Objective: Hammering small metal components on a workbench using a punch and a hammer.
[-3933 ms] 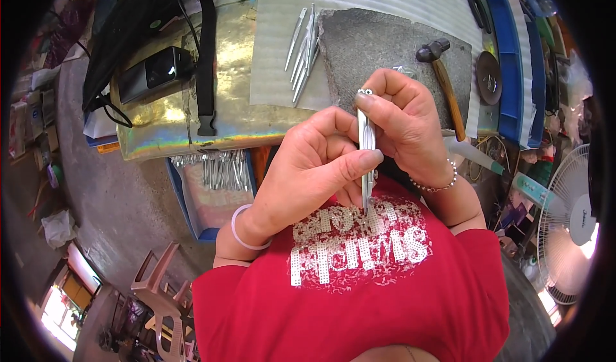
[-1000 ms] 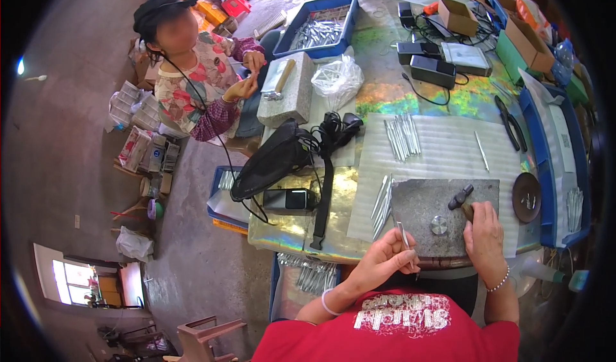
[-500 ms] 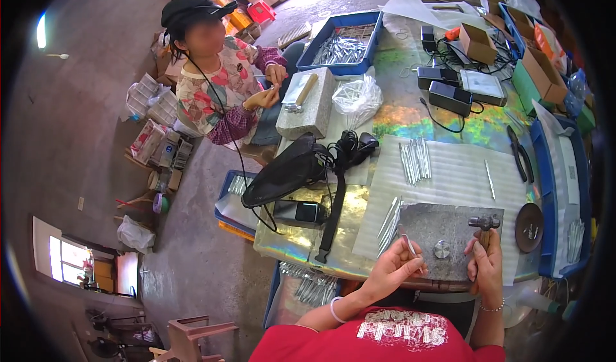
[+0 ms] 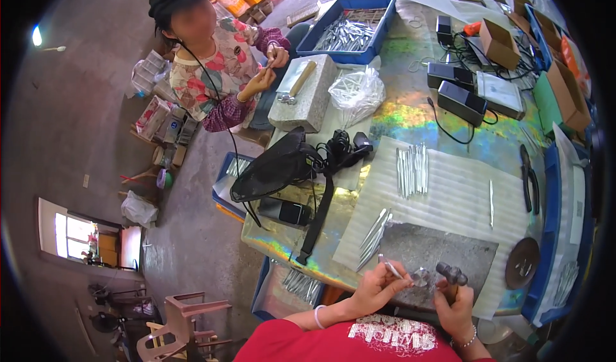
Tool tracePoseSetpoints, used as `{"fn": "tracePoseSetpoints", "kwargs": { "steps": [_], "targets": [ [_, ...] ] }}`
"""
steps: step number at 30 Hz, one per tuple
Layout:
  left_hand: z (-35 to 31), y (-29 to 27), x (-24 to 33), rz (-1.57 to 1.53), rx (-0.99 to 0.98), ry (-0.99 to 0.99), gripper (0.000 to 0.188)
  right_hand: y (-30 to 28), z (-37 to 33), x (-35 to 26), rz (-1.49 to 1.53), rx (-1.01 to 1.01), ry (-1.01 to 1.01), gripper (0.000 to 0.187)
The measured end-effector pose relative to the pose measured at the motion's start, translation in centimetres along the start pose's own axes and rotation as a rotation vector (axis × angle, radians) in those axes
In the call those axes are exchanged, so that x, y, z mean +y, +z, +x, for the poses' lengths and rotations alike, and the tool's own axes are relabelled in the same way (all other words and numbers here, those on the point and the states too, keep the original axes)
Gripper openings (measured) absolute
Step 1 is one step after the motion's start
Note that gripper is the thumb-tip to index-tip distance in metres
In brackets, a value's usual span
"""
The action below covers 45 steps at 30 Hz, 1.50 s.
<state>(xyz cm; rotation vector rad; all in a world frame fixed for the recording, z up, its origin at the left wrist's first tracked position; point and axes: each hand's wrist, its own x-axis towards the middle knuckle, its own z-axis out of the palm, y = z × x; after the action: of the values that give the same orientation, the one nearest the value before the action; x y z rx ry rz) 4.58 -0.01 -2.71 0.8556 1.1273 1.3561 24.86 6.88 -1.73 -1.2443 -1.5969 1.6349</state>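
Pinched in my left hand is a thin silvery metal strip, its upper end pointing away from me. My right hand is wrapped round the handle of a hammer; the hammer head is held over a dark grey slab. Close to my left fingertips, a small shiny round metal piece rests on the slab, between my two hands. Beyond the slab, several slender silvery strips lie in a bundle on white foam sheeting. More strips lie to the slab's left.
On the right are a brown round disc, black-handled pliers and a blue tray. A black mesh bag with cables lies left. Across the table a person handles a small piece beside a stone block bearing another hammer.
My view has shifted. Both hands have come closer together, and the hammer head has moved in toward the round metal piece. My left hand has brought the strip nearer to it.
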Motion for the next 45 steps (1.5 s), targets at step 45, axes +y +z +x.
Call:
{"fn": "tracePoseSetpoints", "kwargs": {
  "steps": [45],
  "targets": [
    [-0.1, 1.7, -0.3, 0.015, 0.280, 0.138, 0.017, 0.5, 1.1, -3.3, -0.302, -0.191, -0.221, 0.032]
  ]
}}
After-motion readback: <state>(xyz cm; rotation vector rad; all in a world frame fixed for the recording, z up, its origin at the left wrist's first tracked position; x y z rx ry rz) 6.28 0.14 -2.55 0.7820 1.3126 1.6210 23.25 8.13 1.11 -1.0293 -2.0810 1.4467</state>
